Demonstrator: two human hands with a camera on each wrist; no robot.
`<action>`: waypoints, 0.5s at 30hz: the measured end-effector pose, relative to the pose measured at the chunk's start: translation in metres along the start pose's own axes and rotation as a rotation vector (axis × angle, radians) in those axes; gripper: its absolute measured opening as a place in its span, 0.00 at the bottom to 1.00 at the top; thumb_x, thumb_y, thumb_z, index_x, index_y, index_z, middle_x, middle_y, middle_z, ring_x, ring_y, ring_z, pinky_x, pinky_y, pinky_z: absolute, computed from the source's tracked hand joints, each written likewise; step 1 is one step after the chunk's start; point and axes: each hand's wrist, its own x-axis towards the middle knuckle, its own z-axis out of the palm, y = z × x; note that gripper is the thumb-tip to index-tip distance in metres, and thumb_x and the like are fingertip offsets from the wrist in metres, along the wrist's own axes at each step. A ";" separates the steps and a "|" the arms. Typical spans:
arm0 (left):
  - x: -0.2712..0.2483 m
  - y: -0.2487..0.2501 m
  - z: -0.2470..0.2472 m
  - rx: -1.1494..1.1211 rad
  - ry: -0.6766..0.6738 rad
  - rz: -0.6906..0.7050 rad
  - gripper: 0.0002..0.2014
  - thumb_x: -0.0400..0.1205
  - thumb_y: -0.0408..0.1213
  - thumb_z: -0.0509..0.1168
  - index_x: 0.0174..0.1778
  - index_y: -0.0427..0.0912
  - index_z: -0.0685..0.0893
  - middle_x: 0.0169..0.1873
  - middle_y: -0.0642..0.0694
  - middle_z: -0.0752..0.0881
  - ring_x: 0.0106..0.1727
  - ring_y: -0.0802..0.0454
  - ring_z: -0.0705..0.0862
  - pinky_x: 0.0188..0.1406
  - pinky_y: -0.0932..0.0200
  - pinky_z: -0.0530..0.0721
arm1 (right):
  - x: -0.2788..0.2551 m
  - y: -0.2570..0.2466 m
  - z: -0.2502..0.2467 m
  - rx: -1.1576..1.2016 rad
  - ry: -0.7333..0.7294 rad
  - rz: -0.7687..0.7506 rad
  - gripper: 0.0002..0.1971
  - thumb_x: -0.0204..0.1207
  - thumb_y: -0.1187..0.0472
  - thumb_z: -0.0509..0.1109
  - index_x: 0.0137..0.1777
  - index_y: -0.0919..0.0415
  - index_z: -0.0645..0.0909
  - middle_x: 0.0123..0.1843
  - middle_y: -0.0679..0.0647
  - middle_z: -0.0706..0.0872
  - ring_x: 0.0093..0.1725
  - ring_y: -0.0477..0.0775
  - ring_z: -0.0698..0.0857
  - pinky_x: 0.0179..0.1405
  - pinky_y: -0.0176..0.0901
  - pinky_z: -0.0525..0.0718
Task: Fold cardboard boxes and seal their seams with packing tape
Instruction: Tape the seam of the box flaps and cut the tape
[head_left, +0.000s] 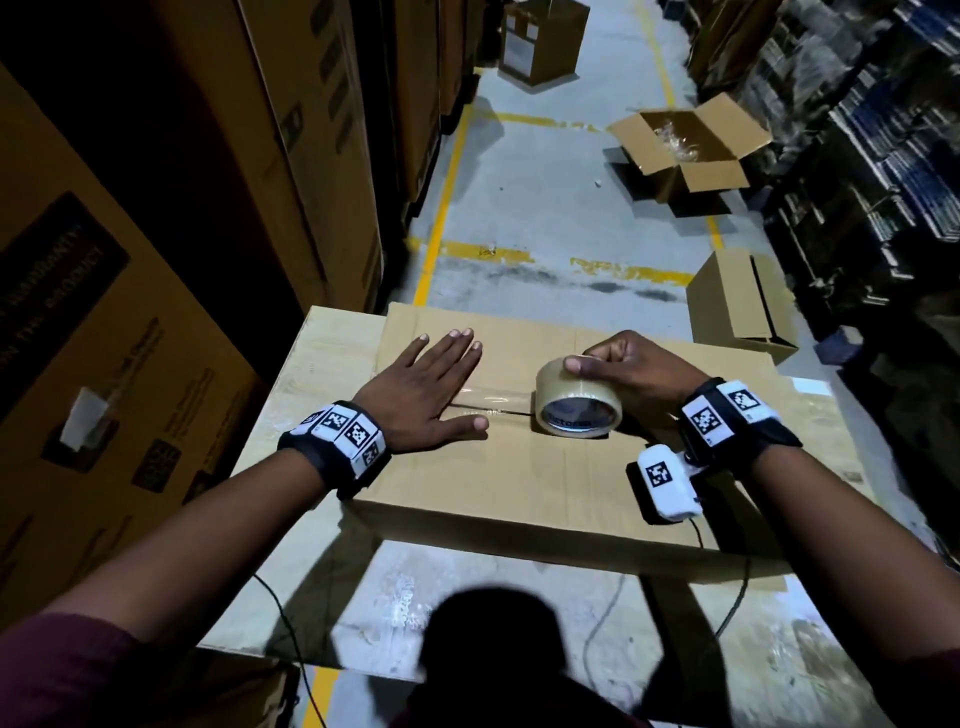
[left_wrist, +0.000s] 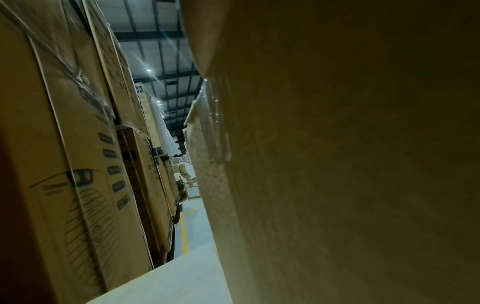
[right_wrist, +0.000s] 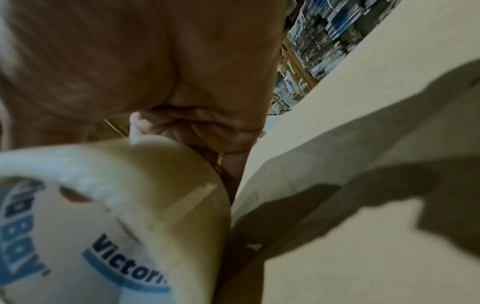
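Head view: left hand (head_left: 423, 387) flat, fingers spread, pressing the cardboard box (head_left: 519, 483); right hand (head_left: 631, 371) curled round the tape roll (head_left: 577, 402) standing on the box seam.
Left wrist view: cardboard only; fingers hidden.
Right wrist view: fingers (right_wrist: 207, 133) wrapped over the tape roll (right_wrist: 124, 216).

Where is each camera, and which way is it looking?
Head: sits on the person's head, looks forward and down at the box; shows both arms, left hand flat, right hand on the tape roll.
Left wrist: sits low on the cardboard, looks along it down the aisle; a blurred bit of hand shows at the top.
Right wrist: sits under the palm, looks at the roll.
Head and right wrist share the tape roll.
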 end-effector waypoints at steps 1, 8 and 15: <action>0.001 0.000 0.000 0.002 -0.001 -0.001 0.52 0.76 0.79 0.26 0.89 0.44 0.37 0.88 0.45 0.37 0.88 0.51 0.36 0.87 0.43 0.43 | -0.004 0.002 -0.008 -0.015 0.005 -0.004 0.37 0.72 0.40 0.80 0.36 0.81 0.76 0.32 0.64 0.73 0.28 0.55 0.70 0.26 0.37 0.69; 0.006 0.004 0.003 0.019 -0.001 -0.020 0.50 0.78 0.78 0.29 0.89 0.46 0.37 0.87 0.46 0.35 0.88 0.52 0.35 0.87 0.45 0.41 | -0.064 0.030 -0.077 0.058 0.166 0.060 0.23 0.75 0.53 0.74 0.34 0.77 0.80 0.23 0.57 0.79 0.19 0.47 0.77 0.22 0.31 0.73; 0.009 0.002 0.006 0.042 -0.028 -0.055 0.49 0.78 0.78 0.29 0.89 0.49 0.36 0.87 0.49 0.34 0.88 0.53 0.34 0.87 0.46 0.40 | -0.108 0.076 -0.153 -0.078 0.326 0.086 0.43 0.61 0.28 0.82 0.39 0.77 0.83 0.33 0.68 0.83 0.34 0.58 0.79 0.37 0.46 0.72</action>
